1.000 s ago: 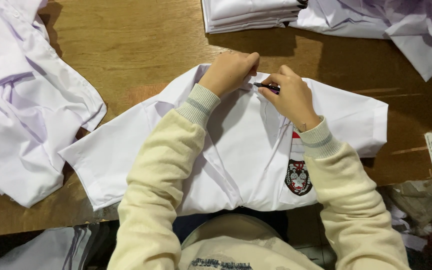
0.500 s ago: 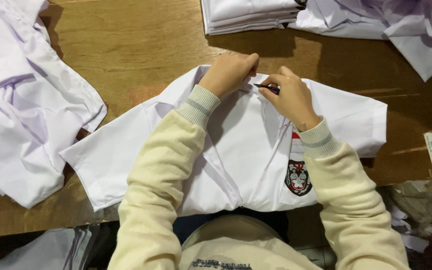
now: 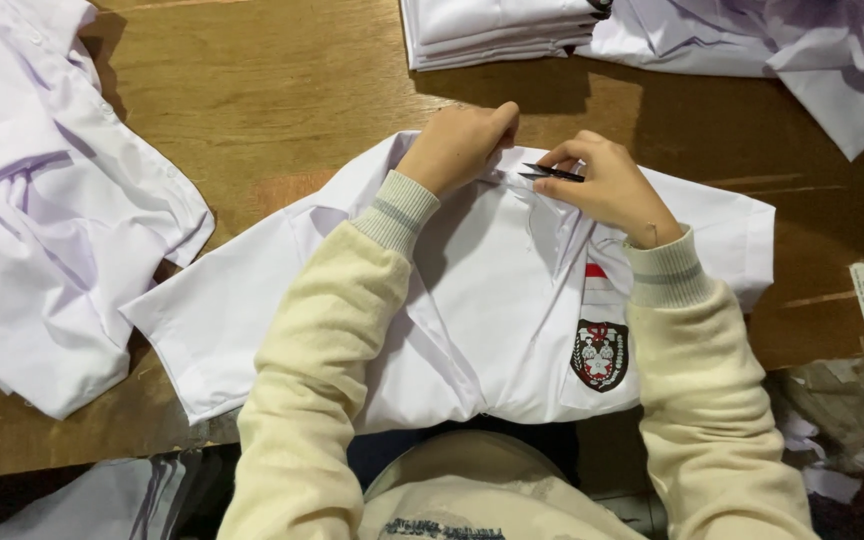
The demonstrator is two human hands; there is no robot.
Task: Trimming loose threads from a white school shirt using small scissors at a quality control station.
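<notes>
meanwhile left hand (image 3: 455,146) fists the shirt (image 3: 472,300) collar, right hand (image 3: 607,188) seemingly pinching dark snips (image 3: 552,173).

Folded shirts (image 3: 497,30), loose shirts (image 3: 42,200), wooden table (image 3: 282,90).

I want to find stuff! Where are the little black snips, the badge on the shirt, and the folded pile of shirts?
black snips (image 3: 552,172), head view, on the dark blades.
badge (image 3: 599,354), head view, middle of the crest on the pocket.
folded pile of shirts (image 3: 497,28), head view, on the stacked edges.
</notes>
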